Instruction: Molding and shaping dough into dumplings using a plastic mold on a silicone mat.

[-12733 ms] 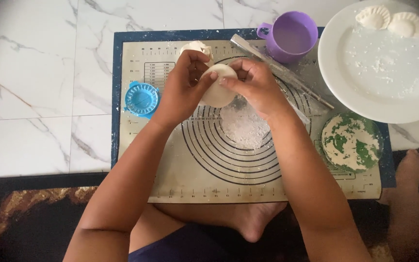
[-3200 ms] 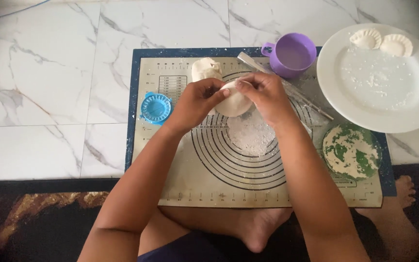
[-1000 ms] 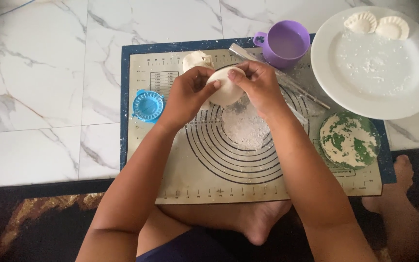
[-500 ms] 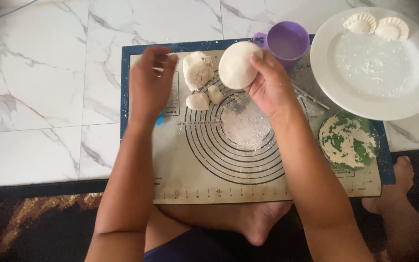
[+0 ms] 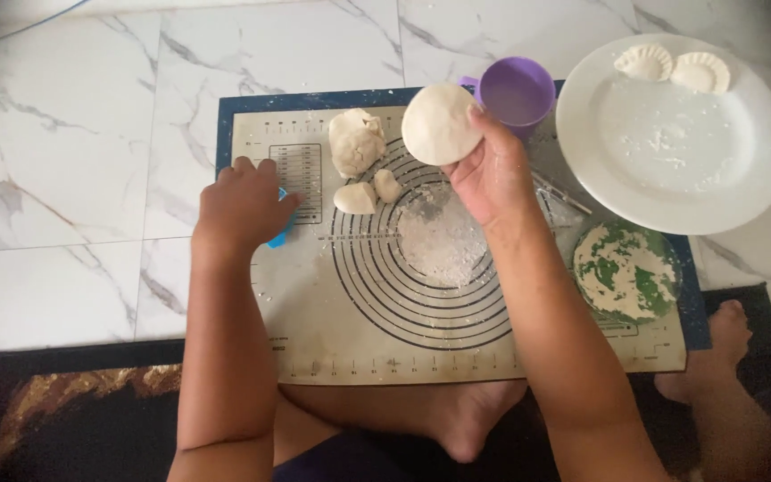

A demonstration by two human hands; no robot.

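The round flat dough piece (image 5: 440, 124) is held up above the far part of the baking mat (image 5: 350, 330). The right hand (image 5: 493, 174) pinches it at its right edge, with the thumb and fingers curled around it. Just right of the dough piece stands a purple cup (image 5: 518, 92).

The left hand (image 5: 241, 207) lies on the left side of the mat, fingers bent down and closed over a small blue mould (image 5: 277, 234). Only a bit of blue peeks out under the fingers.

Between the two hands lie a big lump of dough (image 5: 355, 140) and two small dough bits (image 5: 366, 193), near the far edge of the mat. The mat is tan with a dark blue border. It has dark rings printed in the middle and a small printed box of lines at the left. A patch of white flour (image 5: 443, 241) sits in the middle of the rings.

On the right, a big white plate (image 5: 671, 170) holds two shell-shaped dumplings (image 5: 673, 67) at its far edge. Near the plate, closer in, is a small green bowl (image 5: 628, 272) dusted with flour.
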